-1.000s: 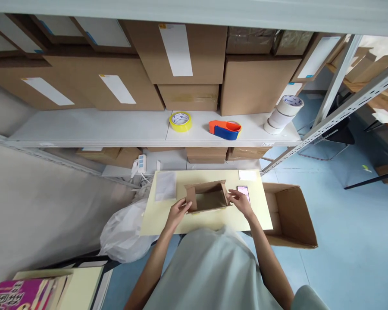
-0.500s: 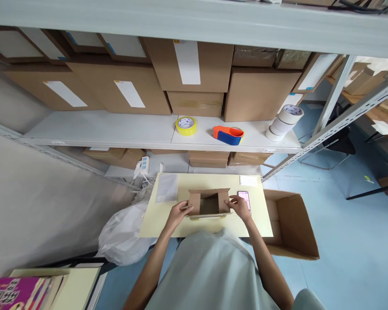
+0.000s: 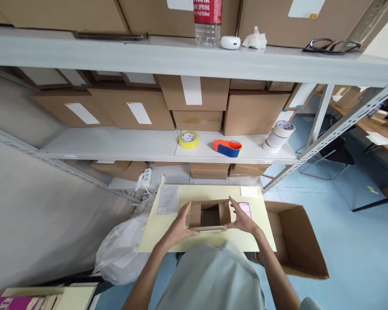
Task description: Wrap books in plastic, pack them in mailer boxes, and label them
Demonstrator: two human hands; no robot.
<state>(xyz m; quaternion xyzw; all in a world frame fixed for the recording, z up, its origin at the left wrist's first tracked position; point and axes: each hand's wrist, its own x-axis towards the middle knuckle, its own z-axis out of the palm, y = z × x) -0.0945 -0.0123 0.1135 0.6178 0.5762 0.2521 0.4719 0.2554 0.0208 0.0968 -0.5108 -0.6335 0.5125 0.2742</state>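
A small cardboard box (image 3: pixel 195 215) stands on the pale yellow tabletop (image 3: pixel 177 245) in front of me, its top open and its end flaps folded inward. My left hand (image 3: pixel 180 227) spans the box's left end, thumb along the near edge and fingers toward the far side. At the right end, my right hand (image 3: pixel 242 218) grips likewise, thumb at the near edge and index finger at the far corner. A phone (image 3: pixel 245 209) with a lit screen lies just beyond the right hand. Left of the box is a thin whitish sheet (image 3: pixel 168 200); a white card (image 3: pixel 249 191) lies at the back right.
On the shelf behind are a yellow tape roll (image 3: pixel 188 146), an orange-and-blue tape dispenser (image 3: pixel 228 150) and stacked white tape rolls (image 3: pixel 274 141). A large open carton (image 3: pixel 305 245) stands right of the table, a white plastic bag (image 3: pixel 119 249) left. A bottle (image 3: pixel 208 30) stands on the upper shelf.
My view has tilted up, bringing the upper shelf into sight. Both hands have gone from pinching the end flaps to spanning the box's ends, thumbs on its near edge.
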